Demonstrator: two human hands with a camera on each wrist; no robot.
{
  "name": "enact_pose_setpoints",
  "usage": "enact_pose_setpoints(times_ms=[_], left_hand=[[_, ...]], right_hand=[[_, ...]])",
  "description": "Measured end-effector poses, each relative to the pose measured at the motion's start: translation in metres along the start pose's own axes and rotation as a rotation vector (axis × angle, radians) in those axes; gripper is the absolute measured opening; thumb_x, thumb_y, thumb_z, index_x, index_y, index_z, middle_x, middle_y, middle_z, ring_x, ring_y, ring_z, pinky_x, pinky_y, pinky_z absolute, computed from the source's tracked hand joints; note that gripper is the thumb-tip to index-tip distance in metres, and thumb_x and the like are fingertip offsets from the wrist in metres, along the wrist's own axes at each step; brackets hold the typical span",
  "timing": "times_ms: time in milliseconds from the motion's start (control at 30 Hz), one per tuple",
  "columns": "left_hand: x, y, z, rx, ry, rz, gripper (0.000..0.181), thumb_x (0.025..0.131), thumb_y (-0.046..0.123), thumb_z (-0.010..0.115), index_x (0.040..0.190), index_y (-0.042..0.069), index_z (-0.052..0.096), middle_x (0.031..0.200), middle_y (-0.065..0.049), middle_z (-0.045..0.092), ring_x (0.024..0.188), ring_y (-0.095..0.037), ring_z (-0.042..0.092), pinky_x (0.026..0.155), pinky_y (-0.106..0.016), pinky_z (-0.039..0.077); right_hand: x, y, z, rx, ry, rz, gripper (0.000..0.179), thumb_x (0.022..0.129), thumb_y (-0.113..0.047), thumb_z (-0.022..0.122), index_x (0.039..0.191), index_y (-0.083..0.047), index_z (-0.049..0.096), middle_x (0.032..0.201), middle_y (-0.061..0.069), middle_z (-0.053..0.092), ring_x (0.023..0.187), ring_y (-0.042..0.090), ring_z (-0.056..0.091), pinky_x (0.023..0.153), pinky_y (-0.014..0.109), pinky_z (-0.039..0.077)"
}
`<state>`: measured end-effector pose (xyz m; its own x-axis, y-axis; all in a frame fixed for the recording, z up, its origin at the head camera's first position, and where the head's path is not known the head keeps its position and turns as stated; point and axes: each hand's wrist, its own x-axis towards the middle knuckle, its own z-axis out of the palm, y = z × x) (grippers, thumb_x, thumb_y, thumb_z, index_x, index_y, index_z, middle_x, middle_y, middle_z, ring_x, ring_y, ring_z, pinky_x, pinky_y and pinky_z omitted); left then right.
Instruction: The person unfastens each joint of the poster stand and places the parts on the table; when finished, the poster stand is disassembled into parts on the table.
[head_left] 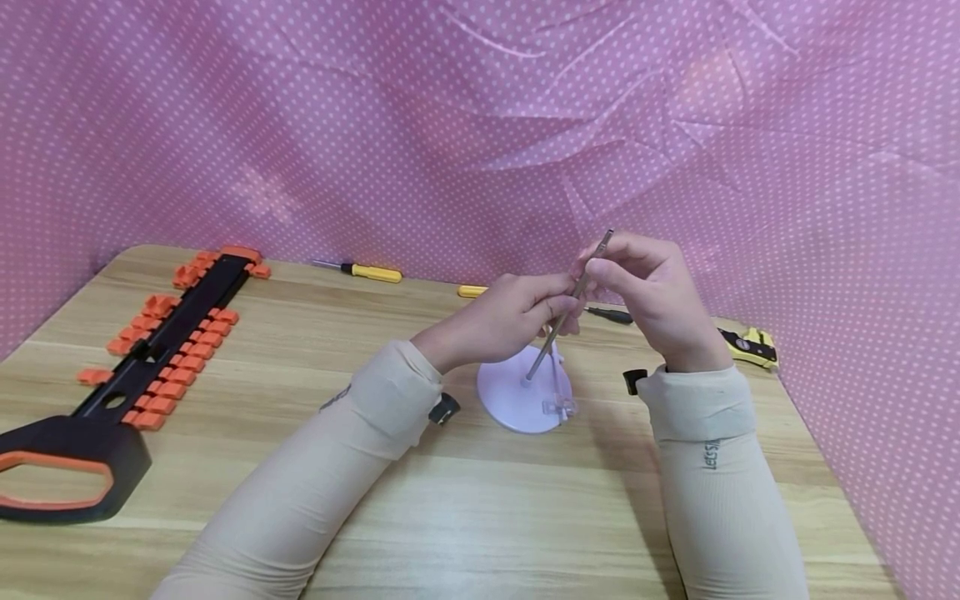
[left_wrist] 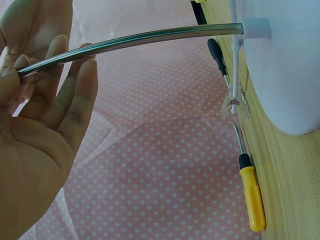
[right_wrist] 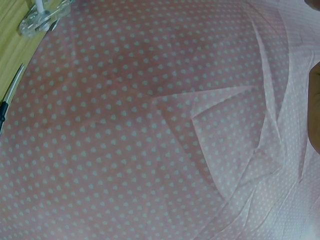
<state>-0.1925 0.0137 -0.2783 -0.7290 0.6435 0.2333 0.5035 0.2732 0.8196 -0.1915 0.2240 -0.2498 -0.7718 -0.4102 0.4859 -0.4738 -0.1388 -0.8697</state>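
A slightly curved metal rod [head_left: 557, 329] rises at a slant from a round white base [head_left: 498, 392] on the table. My left hand [head_left: 517, 312] pinches the rod's upper part between thumb and fingers; in the left wrist view this hand [left_wrist: 45, 135] has its other fingers spread below the rod [left_wrist: 150, 37]. Near the rod's top end, my right hand [head_left: 648, 292] holds it with thumb and fingertips. Beside the rod hangs a thin white stick [left_wrist: 235, 65] with a clear plastic clip [left_wrist: 235, 102]. The right wrist view catches only the right hand's edge [right_wrist: 315, 110].
At left lies a black rack [head_left: 198, 308] with orange clips. Along the back edge are a yellow screwdriver [head_left: 375, 273], another yellow handle [head_left: 471, 292] and a black-handled screwdriver [head_left: 611, 316]. A yellow-and-black tool [head_left: 752, 347] lies at right. Pink dotted cloth [head_left: 450, 125] surrounds the table.
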Motion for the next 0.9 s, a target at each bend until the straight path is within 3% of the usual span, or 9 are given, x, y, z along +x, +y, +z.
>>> enact_pose_setpoints(times_ms=[267,433,600,900], left_hand=[[0.0014,-0.0006,0.0005,-0.002,-0.003,-0.006,0.025,0.115,0.020,0.047,0.124,0.012,0.069,0.104,-0.003,0.079,0.100,-0.012,0.075,0.096,-0.039,0.063],[0.0011,-0.0002,-0.0005,0.012,-0.002,0.003,0.024,0.115,0.022,0.048,0.121,0.014,0.070,0.103,0.000,0.079,0.100,-0.010,0.073,0.091,-0.032,0.061],[0.0002,-0.0027,-0.0020,0.063,0.002,0.026,0.016,0.112,0.027,0.058,0.115,0.017,0.071,0.103,0.004,0.078,0.098,-0.010,0.072,0.087,-0.029,0.059],[0.0008,-0.0074,0.0000,0.123,-0.065,-0.019,0.015,0.106,0.035,0.068,0.114,0.022,0.068,0.104,0.006,0.076,0.100,-0.012,0.073,0.087,-0.031,0.061]], right_hand=[[-0.0004,-0.0011,-0.0002,-0.048,0.027,0.011,0.021,0.098,0.006,0.068,0.100,-0.011,0.080,0.094,0.002,0.079,0.082,0.014,0.070,0.074,0.027,0.057],[-0.0007,-0.0019,0.0005,-0.060,0.042,0.019,0.022,0.098,0.009,0.066,0.099,-0.008,0.079,0.094,0.003,0.079,0.084,0.015,0.070,0.076,0.027,0.058],[-0.0008,-0.0031,0.0011,-0.088,0.054,0.031,0.026,0.098,0.011,0.064,0.097,-0.010,0.080,0.094,0.002,0.078,0.086,0.015,0.070,0.078,0.029,0.058],[-0.0007,-0.0046,0.0012,-0.134,0.061,0.043,0.025,0.098,0.008,0.066,0.095,-0.012,0.080,0.095,0.000,0.077,0.085,0.013,0.068,0.078,0.027,0.057]])
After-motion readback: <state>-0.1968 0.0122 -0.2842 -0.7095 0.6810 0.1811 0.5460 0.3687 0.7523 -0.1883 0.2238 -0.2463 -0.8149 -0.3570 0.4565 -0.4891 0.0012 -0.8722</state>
